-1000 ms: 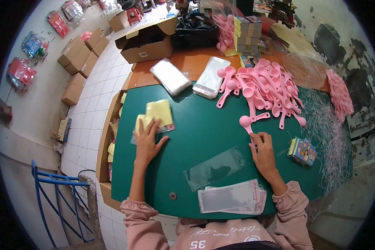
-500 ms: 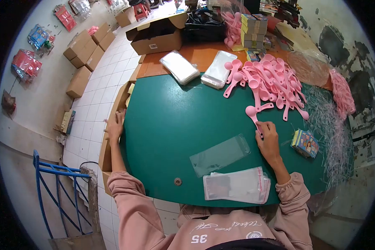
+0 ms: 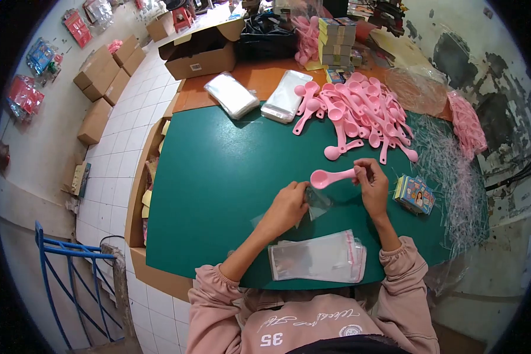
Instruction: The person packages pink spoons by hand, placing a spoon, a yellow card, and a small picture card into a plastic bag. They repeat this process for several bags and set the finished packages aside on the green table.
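A pink measuring spoon is held up by its handle in the closed fingers of my right hand. Its bowl points left, close to my left hand. Those left fingers are closed on the edge of a clear plastic bag, partly hidden under the hand. Just below lies a stack of clear plastic bags near the table's front edge. Beyond my hands spreads a heap of pink measuring spoons.
A small stack of printed cards sits right of my right hand. Two packs of clear bags lie at the back, near an open cardboard box. Plastic strings cover the right side of the green table.
My left hand has come from the table's left edge to the single clear bag and grips it. My right hand has lifted a measuring spoon off the table.
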A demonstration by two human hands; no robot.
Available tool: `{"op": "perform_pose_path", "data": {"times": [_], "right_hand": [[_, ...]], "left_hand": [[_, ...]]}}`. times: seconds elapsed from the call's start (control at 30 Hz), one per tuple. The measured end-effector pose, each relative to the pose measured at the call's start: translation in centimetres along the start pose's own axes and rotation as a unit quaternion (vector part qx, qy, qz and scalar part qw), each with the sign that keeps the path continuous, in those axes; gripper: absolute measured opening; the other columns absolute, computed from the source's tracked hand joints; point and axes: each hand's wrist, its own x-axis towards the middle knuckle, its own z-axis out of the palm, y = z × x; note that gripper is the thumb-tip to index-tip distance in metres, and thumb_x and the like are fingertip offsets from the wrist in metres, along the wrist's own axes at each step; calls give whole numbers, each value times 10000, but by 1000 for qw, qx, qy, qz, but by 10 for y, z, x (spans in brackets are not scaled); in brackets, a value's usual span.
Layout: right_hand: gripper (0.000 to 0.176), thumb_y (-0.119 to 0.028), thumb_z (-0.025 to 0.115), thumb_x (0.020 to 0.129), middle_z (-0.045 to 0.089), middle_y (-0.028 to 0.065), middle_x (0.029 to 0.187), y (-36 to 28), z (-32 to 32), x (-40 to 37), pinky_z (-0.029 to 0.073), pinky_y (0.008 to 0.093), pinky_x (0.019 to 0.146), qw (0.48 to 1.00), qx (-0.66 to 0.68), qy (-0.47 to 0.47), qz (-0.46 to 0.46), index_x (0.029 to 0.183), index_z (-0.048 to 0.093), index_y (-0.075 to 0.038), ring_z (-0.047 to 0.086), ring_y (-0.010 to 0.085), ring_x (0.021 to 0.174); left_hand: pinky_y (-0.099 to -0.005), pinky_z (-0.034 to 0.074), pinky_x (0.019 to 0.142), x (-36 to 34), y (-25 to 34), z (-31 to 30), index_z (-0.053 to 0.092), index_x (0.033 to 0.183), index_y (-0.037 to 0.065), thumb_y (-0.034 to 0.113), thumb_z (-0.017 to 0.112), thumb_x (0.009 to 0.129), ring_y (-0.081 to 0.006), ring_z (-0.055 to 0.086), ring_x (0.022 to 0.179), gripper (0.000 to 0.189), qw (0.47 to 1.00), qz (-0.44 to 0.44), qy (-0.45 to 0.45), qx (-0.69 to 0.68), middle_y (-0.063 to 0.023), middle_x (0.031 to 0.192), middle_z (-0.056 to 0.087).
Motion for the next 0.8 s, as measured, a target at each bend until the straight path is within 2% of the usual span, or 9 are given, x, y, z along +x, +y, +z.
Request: {"op": "perform_pose_path", "data": {"times": [0.03, 0.1, 0.2, 0.27, 0.3, 0.37, 0.43, 0.6, 0.8], "right_hand": [[100, -91, 560, 856, 531, 4, 675, 2, 0, 1, 401, 192, 509, 998, 60, 0, 24, 888, 577, 2, 484, 50, 562], [100, -94, 568, 853, 537, -2, 673, 7, -3, 3, 407, 189, 512, 998, 47, 6, 31, 883, 579, 1, 487, 48, 567], [101, -100, 582, 846, 546, -7, 668, 4, -5, 3, 416, 185, 515, 999, 8, 22, 40, 868, 587, -1, 493, 44, 569], [102, -103, 587, 843, 549, -8, 665, 1, -4, 2, 420, 182, 515, 998, -19, 36, 41, 859, 592, -2, 496, 43, 567], [100, -105, 591, 841, 556, -6, 669, 0, -3, 2, 423, 182, 515, 998, -14, 38, 42, 852, 596, -6, 502, 42, 569], [98, -106, 596, 838, 562, -4, 674, 0, -3, 2, 426, 183, 514, 998, -12, 39, 44, 846, 600, -9, 508, 42, 571], [96, -104, 597, 836, 566, -4, 669, 0, -2, 1, 431, 184, 514, 998, 31, 37, 49, 851, 602, -9, 516, 42, 568], [101, -102, 598, 835, 573, -2, 677, -1, -4, 1, 438, 186, 518, 998, -12, 49, 48, 852, 604, -2, 525, 45, 571], [101, -100, 596, 837, 577, -1, 685, -4, -2, -1, 441, 186, 524, 998, 4, 21, 60, 852, 604, -1, 524, 45, 573]], "left_hand": [[-374, 453, 715, 3, 3, -6, 544, 1044, -8, 126, 665, 728, -292, 544, 782, 364, 999, -18, -27, -18, -140, 838, 519], [-366, 453, 714, 6, 5, -16, 569, 999, -15, 99, 649, 733, -290, 538, 766, 300, 997, -34, -59, -35, -130, 794, 517], [-313, 466, 711, 7, 1, -22, 598, 913, -24, 82, 615, 767, -224, 573, 758, 182, 996, -52, -76, -5, -106, 822, 578], [-278, 478, 647, 9, -8, -20, 608, 858, -21, 127, 606, 790, -182, 613, 741, 163, 962, -91, -57, -251, -99, 819, 618], [-278, 478, 647, 9, -9, -20, 608, 858, -21, 127, 606, 790, -182, 613, 741, 163, 961, -91, -60, -253, -99, 819, 618], [-236, 484, 647, 10, -11, -20, 611, 836, -27, 138, 597, 827, -116, 619, 739, 166, 923, -136, -125, -338, -84, 833, 652], [-243, 491, 670, 11, -7, -23, 606, 831, -24, 136, 605, 826, -122, 619, 748, 160, 915, -152, -138, -348, -94, 824, 653], [-250, 502, 703, 11, -6, -32, 599, 807, -21, 145, 624, 821, -137, 627, 748, 169, 877, -147, -171, -425, -116, 812, 653], [-232, 497, 689, 9, -13, -24, 576, 927, -39, 122, 572, 851, -141, 628, 801, 178, 874, -115, -163, -444, -116, 888, 651]]}}
